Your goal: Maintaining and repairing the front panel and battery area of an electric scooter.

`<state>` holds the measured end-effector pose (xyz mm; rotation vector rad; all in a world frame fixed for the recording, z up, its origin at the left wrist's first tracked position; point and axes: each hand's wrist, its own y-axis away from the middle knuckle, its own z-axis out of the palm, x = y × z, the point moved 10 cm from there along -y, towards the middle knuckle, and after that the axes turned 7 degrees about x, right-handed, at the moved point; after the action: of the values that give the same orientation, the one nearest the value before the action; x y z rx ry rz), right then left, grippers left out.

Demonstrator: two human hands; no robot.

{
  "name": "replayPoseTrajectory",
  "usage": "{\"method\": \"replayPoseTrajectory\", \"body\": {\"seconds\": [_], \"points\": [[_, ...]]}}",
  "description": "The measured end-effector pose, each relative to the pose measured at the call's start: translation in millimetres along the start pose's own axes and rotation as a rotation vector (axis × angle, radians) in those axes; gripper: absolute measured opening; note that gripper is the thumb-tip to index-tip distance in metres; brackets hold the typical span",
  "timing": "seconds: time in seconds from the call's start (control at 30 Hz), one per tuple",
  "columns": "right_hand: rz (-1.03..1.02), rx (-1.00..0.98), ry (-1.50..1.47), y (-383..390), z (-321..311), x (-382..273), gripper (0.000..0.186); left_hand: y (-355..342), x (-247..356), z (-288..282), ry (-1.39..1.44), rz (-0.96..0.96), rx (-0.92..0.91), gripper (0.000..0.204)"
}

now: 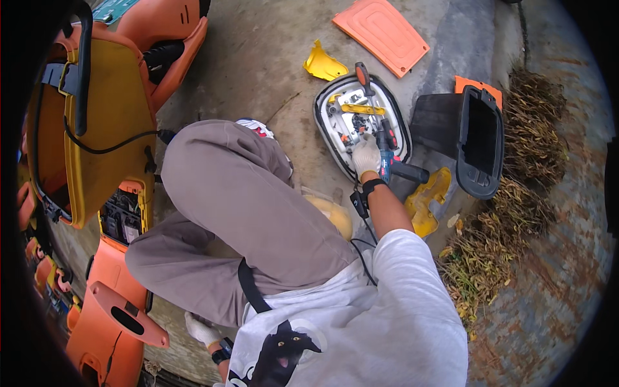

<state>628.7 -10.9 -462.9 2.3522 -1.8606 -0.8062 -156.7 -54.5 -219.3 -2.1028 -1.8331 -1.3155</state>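
One oval tub, pale-walled and dark-rimmed, held small parts; an orange-handled screwdriver crossed its far rim, a blue drill its near edge. The gloved right hand reached into the tub, arm outstretched; the gloved left hand was well apart from it. How either's fingers closed was unclear.

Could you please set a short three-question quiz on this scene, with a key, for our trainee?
1. True or false: the right hand and the left hand both wear pale gloves.

2. Which thing does the right hand reach into?
A. the dark bin
B. the oval white-lined tray
C. a cardboard box

3. Fill in the colour: a curved ____ piece lies just outside the tray's upper left, near the flat orange panel.

Key: 1. True; 2. B; 3. yellow.
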Motion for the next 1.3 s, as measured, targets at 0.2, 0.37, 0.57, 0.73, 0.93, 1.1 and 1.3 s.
{"method": "replayPoseTrajectory", "body": {"seconds": [0.2,0.37,0.57,0.73,0.93,1.1,1.3], "points": [[-0.012,-0.118,-0.015,-3,18,-22,0.05,-29,-2,-2,0.016,0.13,-0.134,0.04],[-0.149,-0.19,-0.033,4,22,-32,0.042,-34,24,10,0.015,0.281,-0.119,0.036],[-0.02,0.098,-0.019,-18,-9,-20,0.041,-52,31,11,-0.119,0.443,-0.153,0.037],[-0.041,0.025,0.038,-30,1,-28,0.045,-76,4,-2,0.059,0.319,-0.205,0.039],[-0.057,-0.223,0.168,1,-1,-42,0.035,-81,-12,-13,0.054,0.255,-0.219,0.041],[-0.104,-0.098,0.121,-23,-9,-23,0.031,-100,-17,-18,0.063,0.241,-0.292,0.042],[-0.122,-0.16,0.104,-61,-8,-25,0.028,-88,-6,-5,0.096,0.185,-0.278,0.044]]}}
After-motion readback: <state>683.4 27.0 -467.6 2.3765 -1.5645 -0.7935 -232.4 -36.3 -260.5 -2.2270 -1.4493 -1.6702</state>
